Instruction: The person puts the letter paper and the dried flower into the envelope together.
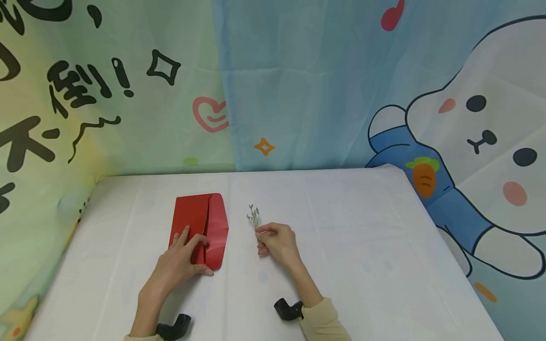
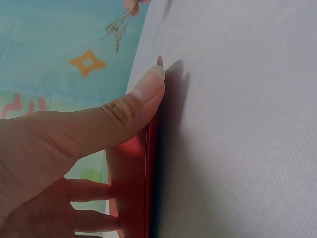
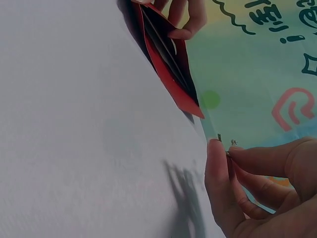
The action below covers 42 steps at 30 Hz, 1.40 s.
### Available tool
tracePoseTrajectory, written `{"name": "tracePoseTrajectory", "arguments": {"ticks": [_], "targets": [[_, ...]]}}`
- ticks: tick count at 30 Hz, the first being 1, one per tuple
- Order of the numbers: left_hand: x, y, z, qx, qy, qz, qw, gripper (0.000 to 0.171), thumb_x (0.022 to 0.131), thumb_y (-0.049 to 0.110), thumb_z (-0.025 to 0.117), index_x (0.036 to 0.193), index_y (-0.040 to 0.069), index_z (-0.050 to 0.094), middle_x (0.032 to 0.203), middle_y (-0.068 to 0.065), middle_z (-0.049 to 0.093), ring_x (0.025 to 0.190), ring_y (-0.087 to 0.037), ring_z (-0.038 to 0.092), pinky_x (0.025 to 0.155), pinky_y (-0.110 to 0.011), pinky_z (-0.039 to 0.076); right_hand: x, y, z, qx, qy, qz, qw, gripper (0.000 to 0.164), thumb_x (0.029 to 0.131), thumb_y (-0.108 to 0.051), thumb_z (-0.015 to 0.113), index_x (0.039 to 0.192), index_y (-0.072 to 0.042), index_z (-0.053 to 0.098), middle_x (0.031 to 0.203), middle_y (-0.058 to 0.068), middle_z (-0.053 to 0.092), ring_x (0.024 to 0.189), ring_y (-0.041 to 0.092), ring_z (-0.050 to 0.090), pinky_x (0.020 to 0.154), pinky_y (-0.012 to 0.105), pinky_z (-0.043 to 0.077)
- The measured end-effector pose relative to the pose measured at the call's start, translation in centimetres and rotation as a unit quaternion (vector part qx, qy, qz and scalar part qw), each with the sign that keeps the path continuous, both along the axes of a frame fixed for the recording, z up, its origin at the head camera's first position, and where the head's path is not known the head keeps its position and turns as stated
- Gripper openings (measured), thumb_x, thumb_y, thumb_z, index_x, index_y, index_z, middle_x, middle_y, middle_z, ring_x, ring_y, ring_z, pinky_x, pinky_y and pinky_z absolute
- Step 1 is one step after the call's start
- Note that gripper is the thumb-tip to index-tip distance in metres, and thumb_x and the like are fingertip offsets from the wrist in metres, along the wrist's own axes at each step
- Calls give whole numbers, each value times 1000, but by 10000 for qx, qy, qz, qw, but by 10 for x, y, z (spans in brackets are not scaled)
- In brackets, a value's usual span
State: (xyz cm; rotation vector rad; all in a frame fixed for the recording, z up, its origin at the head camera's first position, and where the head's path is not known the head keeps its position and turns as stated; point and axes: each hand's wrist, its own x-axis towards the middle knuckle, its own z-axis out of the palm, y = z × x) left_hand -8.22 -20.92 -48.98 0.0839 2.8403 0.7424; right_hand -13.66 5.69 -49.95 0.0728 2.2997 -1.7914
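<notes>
A red paper envelope (image 1: 189, 208) lies on the white-covered table, its lighter red flap (image 1: 218, 232) folded out to the right. My left hand (image 1: 177, 263) holds it at the near end, thumb along the lower edge and fingers over the front. In the right wrist view the envelope's mouth (image 3: 166, 74) gapes, with a fingertip at its opening. To the right, my right hand (image 1: 279, 244) pinches a small sprig of dried flowers (image 1: 253, 217) by its stems, between thumb and fingers, heads pointing away. The left wrist view shows the sprig (image 2: 117, 30) raised beyond the thumb.
A white cloth (image 1: 362, 265) covers the table. Behind it hangs a printed curtain (image 1: 298, 94) with a cartoon bear on the right and black lettering on the left. Black camera mounts (image 1: 287, 309) sit at both wrists.
</notes>
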Motion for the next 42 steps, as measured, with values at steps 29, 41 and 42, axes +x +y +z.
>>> {"name": "tracePoseTrajectory", "arguments": {"ticks": [29,41,42], "targets": [[-1,2,-1,-87,121,77,9999,72,69,39,95,130,21,60,159,-35,34,142,-67,29,93,-79,45,-6,-42,-4,-515,-475,469,9964,13,93,-1,70,103,6,74,80,21,75,52,13,68,55,35,62],[0,2,2,-89,98,59,9999,72,70,40,94,130,21,60,159,-35,34,143,-66,29,94,-79,45,-8,-52,-4,-542,-404,532,9963,13,93,1,70,103,7,73,82,24,74,54,16,69,56,35,62],[0,2,2,-87,105,51,9999,72,70,40,94,130,21,60,159,-35,34,143,-67,28,93,-79,45,-9,-53,-5,-534,-387,557,9963,13,93,1,69,103,8,73,82,24,74,54,16,70,56,36,62]]}}
